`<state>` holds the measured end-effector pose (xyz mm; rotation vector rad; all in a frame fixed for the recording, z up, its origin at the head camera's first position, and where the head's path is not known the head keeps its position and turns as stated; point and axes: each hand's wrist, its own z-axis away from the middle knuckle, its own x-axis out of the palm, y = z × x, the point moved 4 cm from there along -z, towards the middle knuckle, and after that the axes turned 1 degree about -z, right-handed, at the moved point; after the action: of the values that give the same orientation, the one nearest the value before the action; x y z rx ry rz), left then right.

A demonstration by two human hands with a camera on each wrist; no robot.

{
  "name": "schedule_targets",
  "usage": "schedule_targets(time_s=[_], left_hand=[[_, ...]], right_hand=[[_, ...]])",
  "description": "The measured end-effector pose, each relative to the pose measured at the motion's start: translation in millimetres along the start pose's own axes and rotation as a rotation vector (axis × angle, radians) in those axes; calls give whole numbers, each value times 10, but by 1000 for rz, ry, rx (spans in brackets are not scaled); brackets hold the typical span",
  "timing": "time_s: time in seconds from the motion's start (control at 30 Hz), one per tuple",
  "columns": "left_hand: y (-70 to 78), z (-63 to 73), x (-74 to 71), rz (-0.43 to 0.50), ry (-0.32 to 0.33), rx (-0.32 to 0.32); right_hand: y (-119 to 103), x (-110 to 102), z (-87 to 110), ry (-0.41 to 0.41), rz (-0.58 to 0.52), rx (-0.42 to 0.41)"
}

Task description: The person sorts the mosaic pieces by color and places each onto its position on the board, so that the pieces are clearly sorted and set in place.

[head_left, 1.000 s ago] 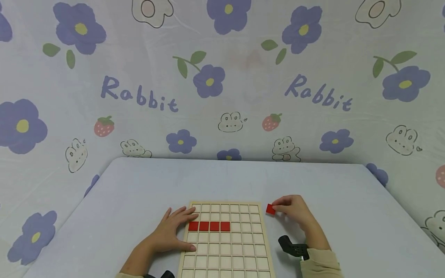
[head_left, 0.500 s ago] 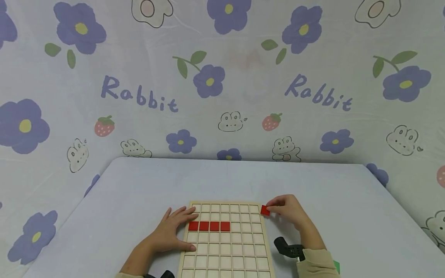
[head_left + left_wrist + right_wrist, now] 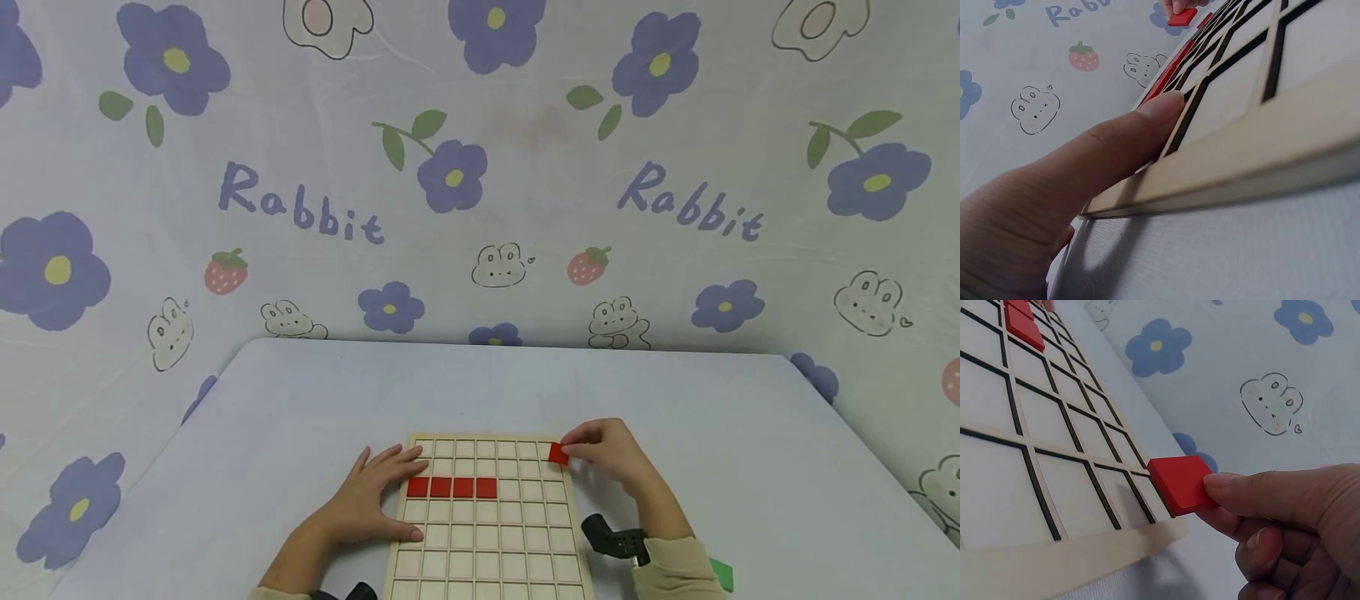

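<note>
A wooden grid board (image 3: 472, 539) lies on the white table, with several red square tiles (image 3: 441, 487) side by side in one row from its left edge. My left hand (image 3: 367, 500) rests on the board's left edge, fingers spread; the left wrist view shows its thumb (image 3: 1129, 134) lying on the frame. Between thumb and fingertips, my right hand (image 3: 611, 454) pinches a red square tile (image 3: 1180, 483). That tile is held over the board's far right corner, tilted, above the corner cell in the right wrist view.
A green piece (image 3: 722, 575) lies on the table, partly hidden by the right sleeve (image 3: 675, 571). Behind the table (image 3: 300, 392) hangs a cloth (image 3: 540, 192) printed with flowers and rabbits.
My right hand has moved left with the red tile, from beside the board to over its far right corner. The green piece has come into view. My left hand stays put.
</note>
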<state>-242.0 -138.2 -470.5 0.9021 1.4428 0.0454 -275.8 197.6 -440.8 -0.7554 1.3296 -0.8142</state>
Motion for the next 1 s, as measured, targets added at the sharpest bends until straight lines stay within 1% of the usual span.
schedule_targets(time_s=[0.27,0.5,1.0], left_hand=[[16,4,0,-5,6,-1],[28,5,3,1,4,0],[42,36,34,-7,2,2]], right_hand=[[-89,96,34,-34,-13,-33],[-104,159,48,-28,-18,-40],[-154,275,99,-70,-15,-79]])
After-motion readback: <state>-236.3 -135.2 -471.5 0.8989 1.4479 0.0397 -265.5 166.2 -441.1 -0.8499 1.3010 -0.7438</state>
